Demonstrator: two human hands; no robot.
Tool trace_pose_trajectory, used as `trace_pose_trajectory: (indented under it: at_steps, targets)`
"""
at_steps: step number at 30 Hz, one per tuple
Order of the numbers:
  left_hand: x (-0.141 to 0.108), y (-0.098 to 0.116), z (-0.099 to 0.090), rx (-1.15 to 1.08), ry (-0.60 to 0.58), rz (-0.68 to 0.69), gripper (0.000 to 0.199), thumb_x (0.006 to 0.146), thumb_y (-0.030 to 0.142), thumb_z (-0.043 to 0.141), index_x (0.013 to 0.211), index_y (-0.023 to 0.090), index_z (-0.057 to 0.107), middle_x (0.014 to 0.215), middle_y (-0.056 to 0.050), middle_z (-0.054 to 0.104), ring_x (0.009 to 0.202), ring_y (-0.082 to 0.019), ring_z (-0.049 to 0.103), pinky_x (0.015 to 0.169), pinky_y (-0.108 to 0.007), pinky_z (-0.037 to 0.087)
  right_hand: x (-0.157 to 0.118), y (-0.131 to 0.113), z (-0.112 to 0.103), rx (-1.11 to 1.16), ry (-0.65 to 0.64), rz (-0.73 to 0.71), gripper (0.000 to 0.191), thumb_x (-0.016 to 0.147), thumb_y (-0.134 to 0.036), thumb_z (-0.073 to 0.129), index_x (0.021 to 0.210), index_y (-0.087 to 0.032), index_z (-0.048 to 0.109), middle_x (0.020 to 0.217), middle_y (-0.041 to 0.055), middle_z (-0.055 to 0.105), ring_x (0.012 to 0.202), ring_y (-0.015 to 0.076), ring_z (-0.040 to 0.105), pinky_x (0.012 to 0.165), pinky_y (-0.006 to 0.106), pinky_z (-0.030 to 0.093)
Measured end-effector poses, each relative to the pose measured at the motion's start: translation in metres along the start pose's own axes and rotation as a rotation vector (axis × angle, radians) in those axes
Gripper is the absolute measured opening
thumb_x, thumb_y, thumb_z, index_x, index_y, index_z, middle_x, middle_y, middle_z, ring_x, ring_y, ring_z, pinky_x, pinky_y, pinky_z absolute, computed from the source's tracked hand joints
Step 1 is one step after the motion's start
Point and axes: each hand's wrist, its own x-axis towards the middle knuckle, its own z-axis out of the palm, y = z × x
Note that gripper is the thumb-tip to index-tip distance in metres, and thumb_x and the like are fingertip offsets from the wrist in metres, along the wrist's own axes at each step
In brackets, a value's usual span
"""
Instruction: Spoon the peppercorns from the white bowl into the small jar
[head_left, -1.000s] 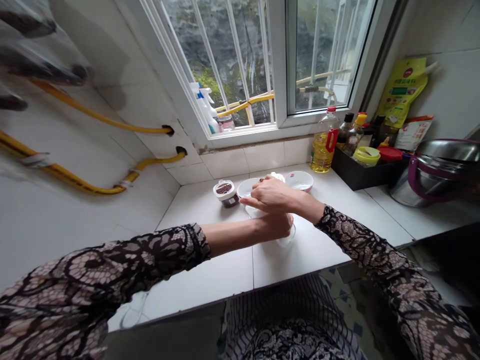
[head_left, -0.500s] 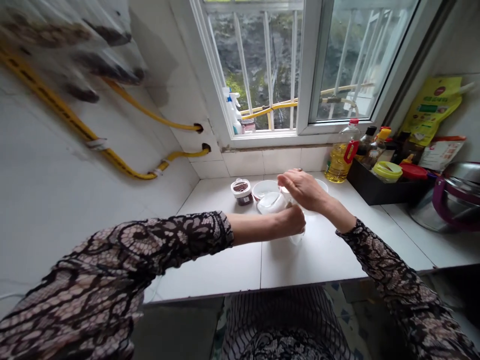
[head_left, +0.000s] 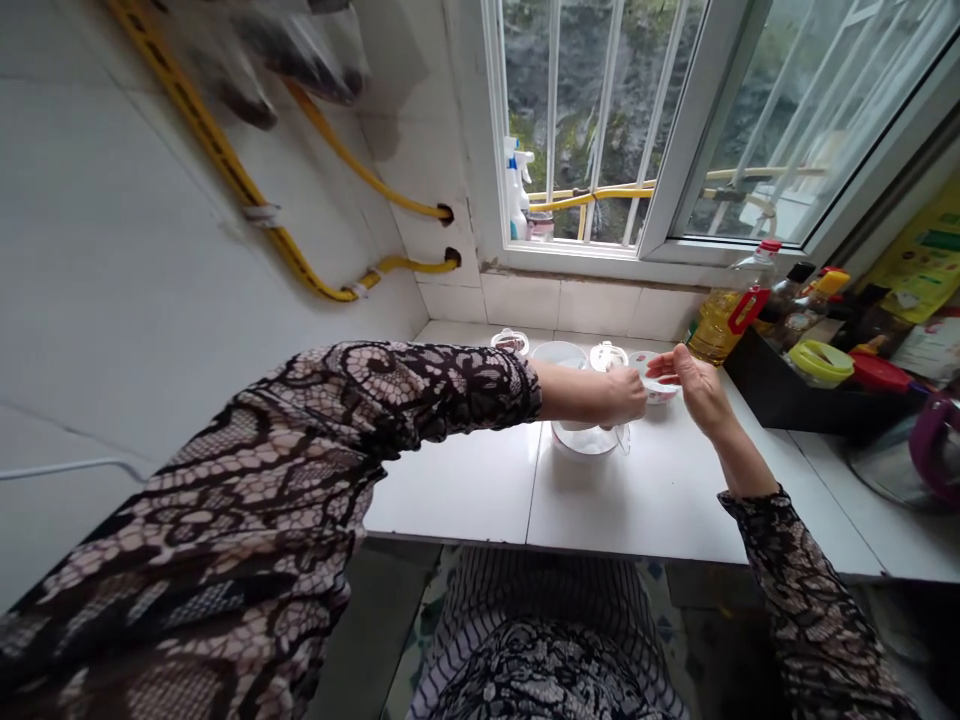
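Tiled white walls rise on the left of the frame, with yellow gas hoses [head_left: 360,165] running down to two holes, and a barred window frame [head_left: 694,130] fills the top centre. Below it, the white tile table [head_left: 465,490] carries a cluster of small things near the back wall. At the frame's centre right, the person's left hand [head_left: 625,395] reaches in from a black lace sleeve [head_left: 420,390]. Its grip is curled closed, but what the fingers press on is hidden; it sits directly over a clear glass vessel [head_left: 581,442] with white inside, standing mid-table.

The right hand [head_left: 699,388] comes up from the lower right with its grip spread, the fingers stretched flat, their tips at a small pink-rimmed bowl [head_left: 655,385] between the two hands. Just behind are a white bowl [head_left: 559,353], a small lidded jar [head_left: 510,342] and a clear lidded tub [head_left: 607,356]. A cooking oil bottle [head_left: 720,325] stands just beyond the right hand.

The main risk appears to lie in this crowding: a sideways nudge from either wrist could tip the glass vessel or knock the small bowl against the tub, and glass on hard tile could chip or break.
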Motion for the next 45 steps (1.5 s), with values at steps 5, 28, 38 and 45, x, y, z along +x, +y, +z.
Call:
trace_pose_trajectory:
  at_steps: [5,28,38,45]
  targets:
    - [0.007,-0.015,0.004,-0.098,-0.075,0.052,0.027,0.06,0.02,0.084,0.085,0.021,0.075,0.078,-0.006,0.072,0.071,-0.022,0.063,0.069,-0.034,0.046,-0.041,0.019,0.009,-0.031,-0.168,0.032,0.059,0.085,-0.072,0.05,0.107,-0.019,0.063,0.099,0.0097,0.071,0.095,0.0242,0.068,0.085,0.042,0.055]
    - [-0.007,-0.035,-0.033,-0.267,-0.38,0.001,0.042,0.073,0.059,0.071,0.08,0.019,0.078,0.072,-0.008,0.074,0.072,-0.023,0.065,0.063,-0.028,0.042,-0.082,0.052,0.045,-0.847,0.056,-0.424,0.039,0.103,-0.033,0.036,0.127,-0.016,0.062,0.114,0.0137,0.071,0.094,0.0235,0.069,0.078,0.034,0.058]
    - [-0.015,-0.022,-0.032,-0.261,-0.298,-0.017,0.042,0.077,0.058,0.066,0.072,0.018,0.075,0.074,-0.01,0.075,0.069,-0.022,0.065,0.059,-0.029,0.039,-0.08,0.056,0.046,-0.944,-0.002,-0.422,0.042,0.101,-0.025,0.035,0.136,-0.015,0.057,0.117,0.0187,0.068,0.097,0.0283,0.066,0.084,0.042,0.054]
    - [0.002,-0.013,-0.019,-0.23,-0.221,-0.028,0.034,0.071,0.049,0.075,0.054,0.021,0.067,0.061,-0.007,0.07,0.068,-0.023,0.064,0.067,-0.031,0.044,-0.088,0.06,0.045,-0.911,-0.048,-0.42,0.044,0.102,-0.033,0.035,0.137,-0.014,0.054,0.121,0.0202,0.066,0.107,0.0304,0.064,0.086,0.045,0.052]
